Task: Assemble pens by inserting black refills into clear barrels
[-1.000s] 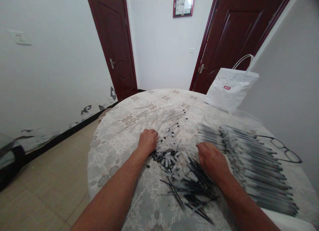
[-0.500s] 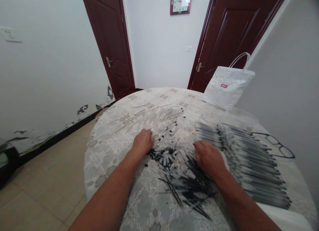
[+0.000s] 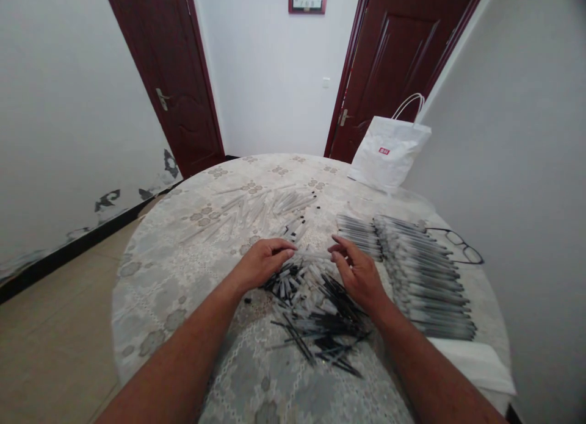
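Observation:
A clear pen barrel (image 3: 314, 254) lies level between my two hands. My left hand (image 3: 263, 264) pinches its left end with thumb and fingertips. At the other end is my right hand (image 3: 359, 273), thumb and fingers closed around the tip. Just below them spreads a pile of small parts: black-and-white pen caps (image 3: 286, 282) near my left wrist, and black pen refills (image 3: 315, 344) lying crosswise toward me. Clear empty barrels (image 3: 256, 209) are scattered beyond my hands, with a few small black plugs among them.
Rows of assembled pens (image 3: 434, 283) lie stacked at the right. Behind them rest eyeglasses (image 3: 458, 246). A white paper bag (image 3: 389, 152) stands at the table's back right. A folded white cloth-like item (image 3: 471, 360) lies near the right edge. The round table has a patterned tablecloth (image 3: 155, 302).
My hands have come closer together over the pile, and a clear barrel now spans them. The camera view has turned a little to the right.

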{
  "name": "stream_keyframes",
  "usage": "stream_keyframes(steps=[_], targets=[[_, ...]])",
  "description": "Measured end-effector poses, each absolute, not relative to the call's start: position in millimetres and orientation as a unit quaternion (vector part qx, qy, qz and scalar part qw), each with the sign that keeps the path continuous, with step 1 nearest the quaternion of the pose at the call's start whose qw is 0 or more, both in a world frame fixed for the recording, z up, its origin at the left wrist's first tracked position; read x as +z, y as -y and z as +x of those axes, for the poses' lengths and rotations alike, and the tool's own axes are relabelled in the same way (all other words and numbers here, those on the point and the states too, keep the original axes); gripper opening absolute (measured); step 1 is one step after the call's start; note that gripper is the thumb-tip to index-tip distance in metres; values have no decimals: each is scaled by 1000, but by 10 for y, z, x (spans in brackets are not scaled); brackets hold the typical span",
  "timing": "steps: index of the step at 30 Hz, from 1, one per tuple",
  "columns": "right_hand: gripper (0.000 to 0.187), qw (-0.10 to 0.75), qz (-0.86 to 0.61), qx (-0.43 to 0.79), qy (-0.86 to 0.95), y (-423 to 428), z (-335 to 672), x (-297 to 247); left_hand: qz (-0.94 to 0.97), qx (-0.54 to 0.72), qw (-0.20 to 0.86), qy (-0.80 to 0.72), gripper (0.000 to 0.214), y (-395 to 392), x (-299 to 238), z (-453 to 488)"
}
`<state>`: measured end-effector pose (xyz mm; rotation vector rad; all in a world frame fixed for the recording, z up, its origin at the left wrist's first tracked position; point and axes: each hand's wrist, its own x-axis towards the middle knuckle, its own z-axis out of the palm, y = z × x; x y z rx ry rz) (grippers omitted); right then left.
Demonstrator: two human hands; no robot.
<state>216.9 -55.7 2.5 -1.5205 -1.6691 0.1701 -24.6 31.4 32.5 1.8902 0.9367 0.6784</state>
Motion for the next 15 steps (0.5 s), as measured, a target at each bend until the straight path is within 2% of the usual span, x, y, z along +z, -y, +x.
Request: stream_keyframes(steps=[4, 10, 15], targets=[[24, 410, -576, 102, 700, 565, 2152, 59, 707, 301, 512, -384, 34, -273, 283, -170], [24, 398, -591, 211, 669, 583, 2170, 73, 572, 384, 641, -339, 32, -225, 162, -30], [26, 404, -565, 290, 658, 618, 2114, 152, 516, 371, 714, -293, 32, -135, 151, 69]])
